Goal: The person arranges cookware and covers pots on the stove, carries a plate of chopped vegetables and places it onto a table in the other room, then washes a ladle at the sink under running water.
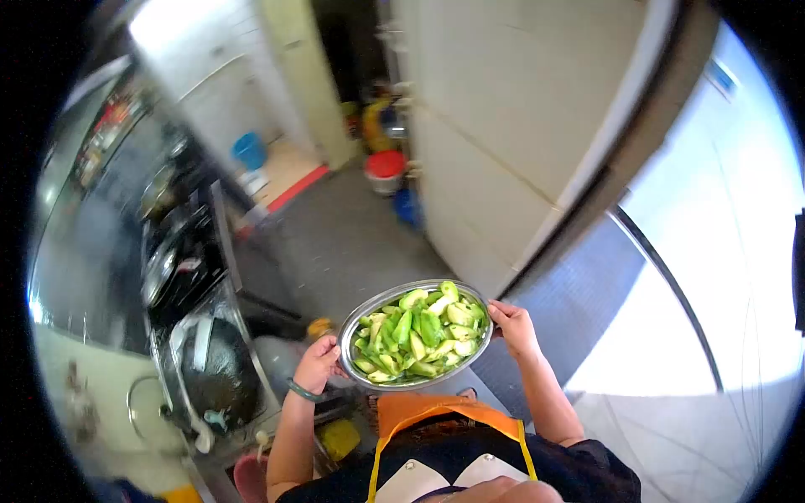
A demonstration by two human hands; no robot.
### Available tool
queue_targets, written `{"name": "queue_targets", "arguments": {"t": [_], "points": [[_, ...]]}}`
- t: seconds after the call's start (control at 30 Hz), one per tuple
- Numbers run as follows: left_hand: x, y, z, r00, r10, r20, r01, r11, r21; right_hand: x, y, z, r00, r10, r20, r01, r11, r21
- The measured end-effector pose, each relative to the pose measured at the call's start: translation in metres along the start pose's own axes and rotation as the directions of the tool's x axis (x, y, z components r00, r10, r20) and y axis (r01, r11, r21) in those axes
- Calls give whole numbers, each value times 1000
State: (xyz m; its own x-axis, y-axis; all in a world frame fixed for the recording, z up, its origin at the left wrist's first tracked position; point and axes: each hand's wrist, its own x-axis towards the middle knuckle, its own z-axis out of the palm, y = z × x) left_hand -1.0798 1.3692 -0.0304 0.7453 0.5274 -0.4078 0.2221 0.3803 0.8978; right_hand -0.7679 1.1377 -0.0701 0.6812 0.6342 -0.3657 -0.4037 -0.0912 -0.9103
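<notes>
Head view: one oval metal platter (345,353), shiny-rimmed, heaped with cut green pieces (429,328), pale-fleshed, glossy, some curved; held out before the person's orange apron (453,408), above the floor. Left hand (318,365), bangle at wrist: fingers gripping one end. Right hand (512,325): fingers gripping the opposite end.

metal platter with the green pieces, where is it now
In the head view, below centre, the metal platter is held between the left hand and the right hand, in front of the orange apron.
</notes>
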Motion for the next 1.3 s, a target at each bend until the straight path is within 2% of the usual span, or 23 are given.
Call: {"name": "queue_targets", "arguments": {"t": [0.1,0.17,0.27,0.4,0.47,0.6,0.7,0.83,0.9,0.97,1.0,1.03,1.07,1.1,1.23,1.3], "points": [[6,5,-5,998,-67,8,67,998,7,-14,7,6,1000,-19,-23,18,999,-28],[5,9,-6,995,-76,64,75,997,19,-19,6,15,995,-14,-101,15,1000,6],[21,12,-15,986,-110,129,102,993,62,-20,35,25,966,-1,-259,36,991,130],[36,17,-31,970,-146,195,125,985,118,-15,71,32,942,24,-335,54,974,222],[21,24,-29,978,-174,117,160,980,118,-9,72,41,958,50,-282,21,970,243],[21,21,-23,981,-144,131,132,986,99,-1,81,33,953,52,-300,41,954,296],[9,19,-14,989,-113,93,102,988,117,1,83,26,981,44,-190,26,935,354],[3,5,-7,992,-111,58,101,983,151,1,110,14,977,22,-211,61,923,381],[-5,-8,-8,992,-115,52,108,986,124,-9,96,20,984,36,-177,19,953,301],[-2,-20,-12,992,-116,46,112,989,95,-10,100,20,968,-11,-252,87,952,292],[-3,-26,-15,992,-111,54,107,992,71,-8,111,14,971,13,-239,28,985,168],[-6,-28,-21,991,-117,66,114,992,51,-2,125,17,970,-21,-241,70,978,198],[-7,-17,-59,991,-112,69,111,994,25,-1,109,64,965,-37,-259,96,971,221],[-5,-18,-62,992,-99,77,99,995,-3,2,116,68,944,-51,-326,104,984,147],[-7,-22,-71,987,-100,127,112,990,-87,-8,99,76,954,-38,-296,65,994,83],[-3,-21,-79,984,-114,136,126,988,-87,-15,91,83,944,-52,-326,52,999,-9]]}}
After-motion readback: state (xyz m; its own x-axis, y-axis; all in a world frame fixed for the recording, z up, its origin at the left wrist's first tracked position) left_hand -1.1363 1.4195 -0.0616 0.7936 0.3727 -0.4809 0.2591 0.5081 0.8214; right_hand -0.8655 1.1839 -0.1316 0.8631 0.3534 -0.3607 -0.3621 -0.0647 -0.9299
